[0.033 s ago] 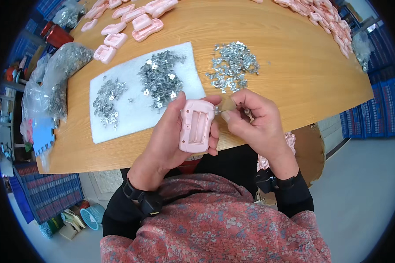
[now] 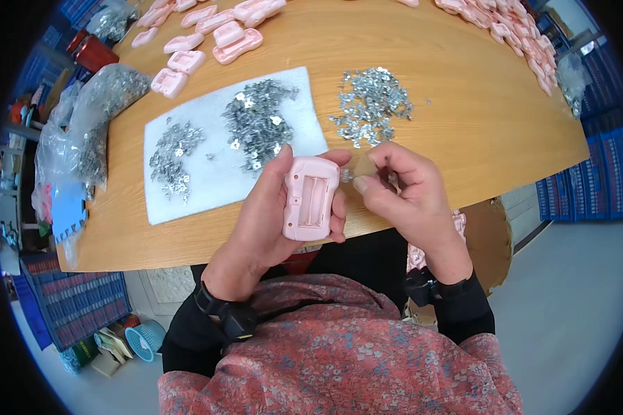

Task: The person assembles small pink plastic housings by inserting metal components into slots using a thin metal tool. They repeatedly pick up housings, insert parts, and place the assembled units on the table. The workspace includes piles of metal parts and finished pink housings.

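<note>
Wooden tabletop (image 2: 457, 131) behind a pink plastic case (image 2: 311, 199) held at its near edge

The case sits in the left hand (image 2: 256, 214), raised at the table's near edge, with its rectangular recess facing up. That hand is curled around it, thumb along the upper left side, fingertips showing past the right side. The right hand (image 2: 412, 190) is just beside, thumb and forefinger pinched narrow on a small silvery piece (image 2: 346, 176) near the case's upper right side. Whether that piece touches the case, I cannot tell.

Beyond the left hand lies a white mat (image 2: 214, 187) bearing two heaps of metal parts, a smaller one (image 2: 176, 155) to the left and a larger one (image 2: 259, 124) to the right. Another heap (image 2: 374, 104) lies directly on the wood, right of the mat.

Further off, loose pink pieces (image 2: 187, 62) spread over the far left of the table, and a dense pink pile (image 2: 526, 41) covers the far right. Clear bags (image 2: 111, 104) filled with silvery parts rest along the left edge, near a red container (image 2: 93, 54). On the floor below stands a turquoise basket (image 2: 145, 339), beside blue racks (image 2: 73, 301).
</note>
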`<state>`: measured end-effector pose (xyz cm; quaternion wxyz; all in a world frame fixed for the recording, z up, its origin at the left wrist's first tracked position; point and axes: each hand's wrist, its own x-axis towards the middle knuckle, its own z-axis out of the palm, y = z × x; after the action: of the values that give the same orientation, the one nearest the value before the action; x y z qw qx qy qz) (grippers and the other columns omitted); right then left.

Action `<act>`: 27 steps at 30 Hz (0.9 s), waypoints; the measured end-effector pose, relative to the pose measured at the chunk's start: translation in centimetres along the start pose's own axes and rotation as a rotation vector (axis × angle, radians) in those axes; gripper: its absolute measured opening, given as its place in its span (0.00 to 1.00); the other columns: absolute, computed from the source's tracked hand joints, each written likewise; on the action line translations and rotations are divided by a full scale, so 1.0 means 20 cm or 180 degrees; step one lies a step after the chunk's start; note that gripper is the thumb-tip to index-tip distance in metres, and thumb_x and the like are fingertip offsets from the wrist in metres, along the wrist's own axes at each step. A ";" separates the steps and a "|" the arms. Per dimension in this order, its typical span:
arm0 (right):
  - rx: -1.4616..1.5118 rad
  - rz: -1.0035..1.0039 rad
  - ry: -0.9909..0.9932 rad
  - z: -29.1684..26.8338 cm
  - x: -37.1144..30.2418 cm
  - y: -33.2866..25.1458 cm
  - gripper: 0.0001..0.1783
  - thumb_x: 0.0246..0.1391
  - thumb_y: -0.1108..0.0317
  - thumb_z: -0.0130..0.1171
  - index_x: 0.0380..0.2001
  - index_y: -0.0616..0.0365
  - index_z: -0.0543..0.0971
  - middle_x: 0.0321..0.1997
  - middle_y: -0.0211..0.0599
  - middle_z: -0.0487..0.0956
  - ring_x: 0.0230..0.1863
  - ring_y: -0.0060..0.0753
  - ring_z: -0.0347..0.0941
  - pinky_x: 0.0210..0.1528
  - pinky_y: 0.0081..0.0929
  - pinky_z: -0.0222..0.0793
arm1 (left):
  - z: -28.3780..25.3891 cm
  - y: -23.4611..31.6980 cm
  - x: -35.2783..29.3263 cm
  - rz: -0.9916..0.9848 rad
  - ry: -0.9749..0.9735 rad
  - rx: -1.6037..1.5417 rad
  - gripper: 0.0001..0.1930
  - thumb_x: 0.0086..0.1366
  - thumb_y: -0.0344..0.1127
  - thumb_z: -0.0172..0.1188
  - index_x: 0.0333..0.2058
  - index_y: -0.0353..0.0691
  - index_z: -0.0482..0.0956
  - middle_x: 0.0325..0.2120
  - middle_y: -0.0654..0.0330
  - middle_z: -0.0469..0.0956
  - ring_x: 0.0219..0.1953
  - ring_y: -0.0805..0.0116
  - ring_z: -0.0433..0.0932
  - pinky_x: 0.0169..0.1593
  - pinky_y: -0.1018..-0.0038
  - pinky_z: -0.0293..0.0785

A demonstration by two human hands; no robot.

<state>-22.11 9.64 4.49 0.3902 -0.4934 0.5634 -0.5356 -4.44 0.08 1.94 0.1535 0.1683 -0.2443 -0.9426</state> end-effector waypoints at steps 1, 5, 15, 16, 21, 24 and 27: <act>-0.0057 0.0008 -0.0015 -0.01 0.00 0.01 0.03 0.54 0.76 0.59 0.32 0.61 0.75 0.38 0.27 0.73 0.33 0.14 0.65 0.34 0.14 0.61 | -0.01 0.01 -0.02 0.0295 0.0115 0.0118 0.35 0.74 0.60 0.27 0.59 0.35 0.68 0.28 0.53 0.79 0.30 0.62 0.79 0.38 0.66 0.78; 0.0620 0.0375 -0.0417 0.08 -0.02 0.02 0.02 0.54 0.76 0.58 0.32 0.61 0.75 0.52 0.38 0.72 0.37 0.21 0.69 0.36 0.18 0.63 | -0.02 0.07 -0.04 0.1501 0.0379 0.0422 0.34 0.75 0.59 0.27 0.60 0.36 0.67 0.32 0.52 0.78 0.36 0.62 0.77 0.45 0.67 0.74; 0.2072 0.1194 -0.0769 0.30 0.01 0.06 0.04 0.58 0.72 0.58 0.36 0.60 0.76 0.44 0.30 0.77 0.26 0.14 0.61 0.30 0.14 0.58 | -0.06 0.09 -0.16 0.2114 0.0194 0.0290 0.23 0.72 0.50 0.34 0.59 0.45 0.61 0.44 0.48 0.76 0.48 0.59 0.76 0.55 0.64 0.73; 0.2147 0.1325 -0.0797 0.32 0.01 0.06 0.05 0.58 0.72 0.58 0.37 0.60 0.76 0.43 0.30 0.77 0.26 0.14 0.61 0.30 0.14 0.58 | -0.07 0.08 -0.16 0.2191 0.0176 0.0191 0.24 0.71 0.50 0.35 0.59 0.45 0.61 0.44 0.48 0.76 0.48 0.59 0.76 0.55 0.64 0.72; 0.2450 0.1558 -0.0933 0.32 0.00 0.08 0.05 0.57 0.73 0.59 0.37 0.60 0.77 0.42 0.28 0.76 0.31 0.15 0.64 0.34 0.15 0.61 | -0.12 0.07 -0.17 0.2186 -0.0010 0.0479 0.28 0.71 0.53 0.35 0.61 0.41 0.62 0.46 0.47 0.76 0.49 0.57 0.76 0.55 0.62 0.73; 0.1732 0.0770 -0.1061 0.23 0.00 0.13 0.04 0.57 0.73 0.59 0.36 0.59 0.77 0.43 0.29 0.75 0.38 0.16 0.67 0.39 0.15 0.64 | -0.10 0.11 -0.23 0.1603 -0.0115 0.0332 0.31 0.72 0.53 0.35 0.63 0.37 0.62 0.49 0.47 0.76 0.52 0.55 0.76 0.57 0.62 0.73; 0.1109 0.0657 -0.1475 0.12 0.02 0.08 0.04 0.51 0.78 0.59 0.32 0.61 0.77 0.48 0.31 0.73 0.43 0.16 0.68 0.43 0.17 0.65 | -0.12 0.16 -0.24 0.0544 0.0262 0.0575 0.31 0.73 0.52 0.36 0.65 0.34 0.61 0.52 0.48 0.76 0.54 0.56 0.76 0.56 0.64 0.73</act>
<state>-20.05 8.56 2.59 0.6393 -0.4683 0.4062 -0.4549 1.51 -1.80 2.88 0.2273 0.1986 -0.3352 -0.8925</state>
